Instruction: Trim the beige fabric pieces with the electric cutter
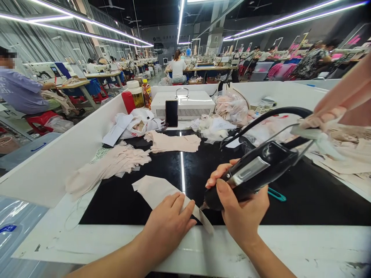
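Observation:
My left hand [169, 222] lies flat, fingers stretched out, pressing on a pale beige fabric piece [153, 190] on the black glossy table top [127, 200]. My right hand [240, 208] is wrapped round a black handheld tool [255, 172] with a silver plate and a thick black cable [272, 114]. The tool's tip [204, 205] touches the fabric's right end, close to my left fingertips.
Stacks of beige fabric pieces [107, 166], [174, 142] lie on the left and middle. A phone [171, 113] leans on a white box [185, 102]. Bottles [136, 94] stand at the back. More fabric [348, 154] piles at right. A teal clip [276, 194] lies nearby. People sit at sewing stations beyond.

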Motion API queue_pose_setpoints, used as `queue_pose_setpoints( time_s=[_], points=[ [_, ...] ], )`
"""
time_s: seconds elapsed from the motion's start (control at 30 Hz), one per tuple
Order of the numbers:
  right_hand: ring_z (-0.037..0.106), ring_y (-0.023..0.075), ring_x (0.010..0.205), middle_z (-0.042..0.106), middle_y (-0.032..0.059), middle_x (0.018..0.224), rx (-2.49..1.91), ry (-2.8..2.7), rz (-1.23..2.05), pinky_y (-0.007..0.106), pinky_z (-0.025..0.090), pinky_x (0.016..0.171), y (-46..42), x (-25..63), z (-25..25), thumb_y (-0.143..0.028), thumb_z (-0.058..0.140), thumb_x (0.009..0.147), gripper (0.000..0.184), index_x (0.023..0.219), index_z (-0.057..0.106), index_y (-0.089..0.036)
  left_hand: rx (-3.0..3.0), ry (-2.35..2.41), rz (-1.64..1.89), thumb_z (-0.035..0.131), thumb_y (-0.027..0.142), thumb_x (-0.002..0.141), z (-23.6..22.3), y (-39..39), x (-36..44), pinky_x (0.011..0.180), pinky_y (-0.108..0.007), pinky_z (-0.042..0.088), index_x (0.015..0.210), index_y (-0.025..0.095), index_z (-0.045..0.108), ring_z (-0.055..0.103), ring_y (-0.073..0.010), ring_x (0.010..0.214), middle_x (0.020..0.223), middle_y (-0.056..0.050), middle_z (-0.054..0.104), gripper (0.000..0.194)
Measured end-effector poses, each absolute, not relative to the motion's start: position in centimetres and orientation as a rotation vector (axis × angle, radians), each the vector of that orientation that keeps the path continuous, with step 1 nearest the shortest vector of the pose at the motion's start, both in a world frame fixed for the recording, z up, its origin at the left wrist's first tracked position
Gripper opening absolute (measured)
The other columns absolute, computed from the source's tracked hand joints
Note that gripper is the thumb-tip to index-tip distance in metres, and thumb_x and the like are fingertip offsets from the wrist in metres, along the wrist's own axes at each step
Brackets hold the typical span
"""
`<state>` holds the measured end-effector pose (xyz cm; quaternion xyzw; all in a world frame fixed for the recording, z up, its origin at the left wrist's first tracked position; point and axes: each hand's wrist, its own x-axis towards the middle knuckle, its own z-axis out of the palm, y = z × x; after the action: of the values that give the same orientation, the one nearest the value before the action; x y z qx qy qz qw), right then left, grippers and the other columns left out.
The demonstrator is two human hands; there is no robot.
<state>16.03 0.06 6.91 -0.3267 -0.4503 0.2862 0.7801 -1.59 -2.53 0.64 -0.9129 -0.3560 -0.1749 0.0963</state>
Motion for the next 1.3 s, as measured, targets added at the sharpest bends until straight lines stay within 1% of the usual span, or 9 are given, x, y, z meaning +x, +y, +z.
queue_pose_setpoints(
  time_s=[0.17, 0.27, 0.37, 0.5, 0.73, 0.87, 0.97, 1.13, 1.3],
  points=[
    [0.068, 0.0144, 0.063, 0.073, -0.0041, 0.084, -0.71, -0.97, 0.63, 0.028, 0.063, 0.058, -0.1, 16.1, 6.9, -0.013, 0.085, 0.084, 0.033, 0.105, 0.064, -0.027, -2.702, -1.062, -0.499, 0.073, 0.044, 0.107, 0.4, -2.7, -1.6, 0.098, -0.047, 0.068, 0.135, 0.018, 0.071, 0.078, -0.0342, 0.117, 0.127, -0.02, 0.078, 0.038],
    [0.069, 0.0147, 0.064, 0.074, -0.004, 0.085, -0.715, -0.945, 0.649, 0.029, 0.064, 0.061, -0.1, 16.1, 6.6, -0.014, 0.087, 0.084, 0.038, 0.112, 0.064, -0.026, -2.685, -1.066, -0.489, 0.073, 0.051, 0.106, 0.1, -3.0, -1.6, 0.099, -0.049, 0.067, 0.135, 0.021, 0.07, 0.077, -0.0353, 0.121, 0.129, -0.02, 0.077, 0.041],
    [0.069, 0.0158, 0.065, 0.074, -0.0035, 0.085, -0.733, -0.913, 0.665, 0.031, 0.064, 0.062, -0.2, 16.2, 6.4, -0.017, 0.089, 0.083, 0.043, 0.116, 0.064, -0.026, -2.681, -1.056, -0.472, 0.071, 0.055, 0.106, -0.3, -3.2, -1.6, 0.1, -0.048, 0.066, 0.138, 0.021, 0.069, 0.076, -0.0363, 0.124, 0.132, -0.021, 0.076, 0.046],
    [0.07, 0.0164, 0.065, 0.074, -0.0031, 0.085, -0.744, -0.895, 0.672, 0.032, 0.064, 0.062, -0.2, 16.4, 6.4, -0.023, 0.094, 0.082, 0.043, 0.114, 0.065, -0.025, -2.677, -1.055, -0.469, 0.072, 0.057, 0.105, -0.7, -3.3, -1.6, 0.102, -0.047, 0.065, 0.141, 0.021, 0.067, 0.075, -0.0363, 0.126, 0.136, -0.022, 0.075, 0.05],
    [0.07, 0.0152, 0.065, 0.073, -0.004, 0.086, -0.752, -0.919, 0.684, 0.031, 0.063, 0.062, -0.1, 16.6, 6.3, -0.031, 0.096, 0.084, 0.046, 0.115, 0.064, -0.027, -2.718, -1.052, -0.444, 0.072, 0.055, 0.106, -0.9, -3.5, -1.9, 0.107, -0.048, 0.062, 0.146, 0.02, 0.065, 0.072, -0.0366, 0.133, 0.143, -0.023, 0.071, 0.053],
    [0.07, 0.0152, 0.064, 0.072, -0.0042, 0.085, -0.758, -0.928, 0.678, 0.03, 0.063, 0.06, -0.2, 16.7, 6.4, -0.031, 0.096, 0.084, 0.044, 0.115, 0.064, -0.026, -2.735, -1.062, -0.431, 0.077, 0.059, 0.101, -0.8, -3.5, -1.7, 0.107, -0.05, 0.062, 0.147, 0.02, 0.063, 0.072, -0.0384, 0.133, 0.143, -0.025, 0.071, 0.061],
    [0.07, 0.0151, 0.063, 0.072, -0.0042, 0.086, -0.754, -0.933, 0.686, 0.031, 0.063, 0.06, -0.2, 16.8, 6.5, -0.032, 0.096, 0.085, 0.044, 0.115, 0.065, -0.027, -2.732, -1.056, -0.46, 0.08, 0.06, 0.098, -0.7, -3.6, -1.5, 0.105, -0.051, 0.063, 0.145, 0.021, 0.064, 0.071, -0.04, 0.134, 0.143, -0.026, 0.071, 0.063],
    [0.07, 0.0151, 0.063, 0.073, -0.0036, 0.085, -0.758, -0.927, 0.683, 0.032, 0.063, 0.061, -0.2, 16.8, 6.4, -0.028, 0.095, 0.085, 0.042, 0.114, 0.066, -0.026, -2.75, -1.068, -0.454, 0.078, 0.061, 0.1, -1.0, -3.8, -1.4, 0.107, -0.052, 0.062, 0.149, 0.022, 0.062, 0.069, -0.0408, 0.137, 0.146, -0.027, 0.068, 0.065],
    [0.07, 0.0149, 0.063, 0.073, -0.004, 0.084, -0.742, -0.928, 0.698, 0.031, 0.063, 0.061, -0.1, 16.9, 6.4, -0.025, 0.095, 0.084, 0.041, 0.113, 0.067, -0.026, -2.744, -1.076, -0.469, 0.078, 0.06, 0.099, -1.1, -3.9, -1.3, 0.107, -0.053, 0.062, 0.148, 0.023, 0.063, 0.069, -0.0414, 0.137, 0.146, -0.027, 0.069, 0.063]
  ],
)
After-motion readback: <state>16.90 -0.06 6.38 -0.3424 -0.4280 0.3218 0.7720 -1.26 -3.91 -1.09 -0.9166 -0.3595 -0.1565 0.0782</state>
